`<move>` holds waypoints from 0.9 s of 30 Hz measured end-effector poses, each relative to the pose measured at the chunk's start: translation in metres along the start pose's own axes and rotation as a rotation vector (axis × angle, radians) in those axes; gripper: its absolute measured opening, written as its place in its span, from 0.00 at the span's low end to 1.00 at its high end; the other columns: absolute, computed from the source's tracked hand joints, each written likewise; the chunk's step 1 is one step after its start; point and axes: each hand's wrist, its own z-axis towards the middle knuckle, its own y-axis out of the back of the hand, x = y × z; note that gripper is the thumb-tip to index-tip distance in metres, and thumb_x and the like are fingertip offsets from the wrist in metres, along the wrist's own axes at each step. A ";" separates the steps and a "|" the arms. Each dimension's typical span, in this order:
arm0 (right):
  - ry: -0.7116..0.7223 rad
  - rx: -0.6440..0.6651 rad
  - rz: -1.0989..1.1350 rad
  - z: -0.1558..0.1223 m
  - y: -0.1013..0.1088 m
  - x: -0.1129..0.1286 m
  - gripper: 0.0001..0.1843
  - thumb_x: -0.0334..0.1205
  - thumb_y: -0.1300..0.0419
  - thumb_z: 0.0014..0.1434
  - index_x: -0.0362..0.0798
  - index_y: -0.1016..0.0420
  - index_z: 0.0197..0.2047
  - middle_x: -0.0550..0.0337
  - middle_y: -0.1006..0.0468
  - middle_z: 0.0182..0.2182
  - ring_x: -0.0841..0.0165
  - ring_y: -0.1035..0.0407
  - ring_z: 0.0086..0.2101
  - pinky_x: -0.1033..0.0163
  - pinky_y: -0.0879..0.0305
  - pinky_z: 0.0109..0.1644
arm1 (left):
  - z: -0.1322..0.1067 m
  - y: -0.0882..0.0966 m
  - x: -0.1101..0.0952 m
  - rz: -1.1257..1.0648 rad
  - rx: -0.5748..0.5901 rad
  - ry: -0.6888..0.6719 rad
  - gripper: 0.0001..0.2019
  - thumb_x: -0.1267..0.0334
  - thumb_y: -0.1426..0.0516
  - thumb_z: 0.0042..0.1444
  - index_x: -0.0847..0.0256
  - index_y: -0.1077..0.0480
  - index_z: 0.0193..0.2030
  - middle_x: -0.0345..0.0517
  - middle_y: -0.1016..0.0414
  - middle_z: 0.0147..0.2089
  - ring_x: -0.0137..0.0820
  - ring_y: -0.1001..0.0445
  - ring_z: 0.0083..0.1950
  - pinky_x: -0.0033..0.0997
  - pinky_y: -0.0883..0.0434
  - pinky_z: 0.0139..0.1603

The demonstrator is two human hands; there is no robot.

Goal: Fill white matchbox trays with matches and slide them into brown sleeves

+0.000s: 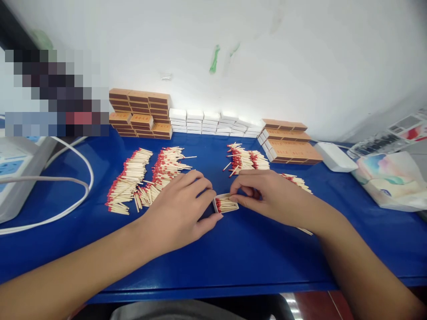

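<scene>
A small white matchbox tray [226, 204] filled with red-tipped matches lies on the blue table [233, 253] between my hands. My left hand [180, 209] curls its fingers around the tray's left end. My right hand [267, 195] pinches the tray's right end with thumb and fingers. Loose red-tipped matches lie in heaps at the left [133, 180], in the middle [168, 166] and behind my right hand [245, 159].
Orange matchbox sleeves are stacked at the back left [140, 113] and back right [288, 142]. White inner trays [207, 122] line the wall between them. A white cable [80, 178] and a device [16, 178] sit at the left; a white adapter [335, 156] and a tissue pack [390, 178] at the right.
</scene>
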 end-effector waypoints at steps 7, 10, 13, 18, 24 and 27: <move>-0.022 0.025 0.045 -0.001 0.000 0.004 0.13 0.47 0.39 0.77 0.52 0.19 0.41 0.64 0.25 0.29 0.69 0.34 0.29 0.61 0.41 0.33 | 0.000 0.000 0.002 0.001 0.009 0.006 0.13 0.54 0.38 0.73 0.64 0.20 0.50 0.53 0.16 0.49 0.47 0.21 0.58 0.53 0.21 0.61; -0.003 0.034 0.048 -0.002 0.000 0.004 0.10 0.46 0.37 0.75 0.52 0.18 0.42 0.64 0.25 0.30 0.68 0.32 0.30 0.61 0.40 0.34 | 0.000 0.000 0.002 0.001 0.007 0.004 0.13 0.55 0.38 0.73 0.63 0.20 0.49 0.53 0.16 0.49 0.47 0.21 0.57 0.52 0.20 0.60; 0.034 0.032 0.036 -0.001 -0.002 0.003 0.07 0.41 0.37 0.74 0.52 0.18 0.43 0.62 0.23 0.32 0.67 0.31 0.32 0.61 0.39 0.36 | 0.000 -0.001 0.002 0.006 0.012 0.002 0.12 0.55 0.38 0.74 0.63 0.20 0.49 0.53 0.16 0.49 0.46 0.21 0.57 0.53 0.20 0.60; 0.033 -0.008 0.028 0.002 -0.006 0.004 0.07 0.35 0.38 0.73 0.52 0.18 0.43 0.62 0.22 0.32 0.67 0.31 0.32 0.61 0.40 0.36 | 0.001 -0.001 0.001 0.011 0.006 0.000 0.12 0.56 0.38 0.73 0.65 0.20 0.49 0.54 0.16 0.49 0.48 0.20 0.57 0.54 0.19 0.60; 0.086 -0.018 0.058 0.003 -0.008 0.007 0.08 0.38 0.38 0.75 0.52 0.16 0.46 0.59 0.21 0.36 0.66 0.29 0.34 0.61 0.38 0.38 | 0.001 0.000 0.001 0.014 0.013 -0.002 0.12 0.58 0.38 0.73 0.65 0.19 0.48 0.54 0.16 0.49 0.48 0.20 0.57 0.54 0.19 0.60; 0.119 -0.002 0.085 0.004 -0.009 0.008 0.09 0.36 0.39 0.76 0.52 0.15 0.47 0.58 0.21 0.36 0.67 0.29 0.34 0.61 0.36 0.38 | 0.001 0.000 0.001 0.007 0.023 0.007 0.10 0.57 0.38 0.72 0.63 0.20 0.48 0.53 0.15 0.49 0.47 0.20 0.57 0.53 0.20 0.61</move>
